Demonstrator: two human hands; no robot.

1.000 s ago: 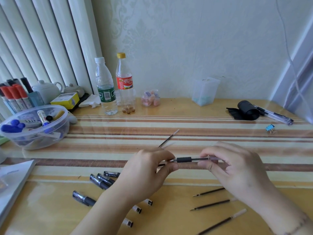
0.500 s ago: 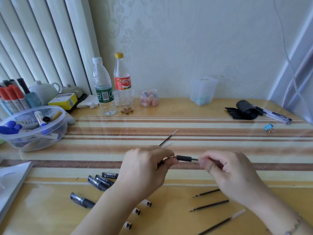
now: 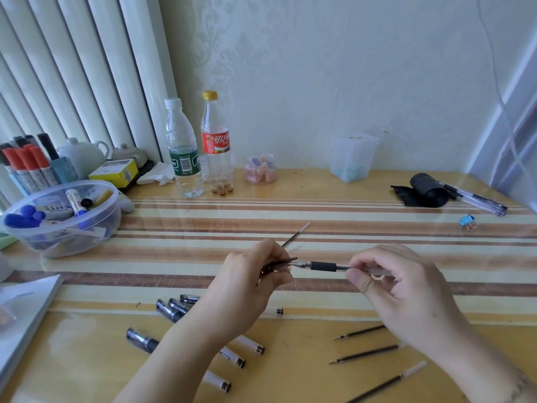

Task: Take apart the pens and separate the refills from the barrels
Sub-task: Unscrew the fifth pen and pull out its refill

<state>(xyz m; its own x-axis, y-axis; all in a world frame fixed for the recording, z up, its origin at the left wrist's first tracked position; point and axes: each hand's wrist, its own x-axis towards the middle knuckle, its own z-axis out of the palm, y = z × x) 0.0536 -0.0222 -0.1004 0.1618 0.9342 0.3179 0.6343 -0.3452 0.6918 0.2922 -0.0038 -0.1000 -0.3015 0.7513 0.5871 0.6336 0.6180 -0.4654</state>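
Two hands meet over the striped mat on the desk (image 3: pixel 290 338), each holding one part of the same pen. The right hand (image 3: pixel 401 289) pinches the clear barrel of the pen (image 3: pixel 324 266) between thumb and curled fingers, holding it level with its black grip and metal tip pointing toward the left hand (image 3: pixel 255 274). That hand is curled round a dark cap (image 3: pixel 280 263), clip and all, which sits just off the pen's tip, apart from it. The cap looks freshly off, so the tip end is free for unscrewing next, I judge.

Sorting seems deliberate: nearer than the pen and under the right hand, three loose refills (image 3: pixel 363 354) lie side by side on the bare wood, while the emptied barrels (image 3: pixel 232 359) and black caps (image 3: pixel 174 311) are gathered under and beside the left forearm — refills one side, casings the other. One more refill (image 3: pixel 295 235) lies beyond the pen on the mat, alone. Holding the pen raised above the desk keeps both hands free to twist — a sensible grip for a slim, slippery part.
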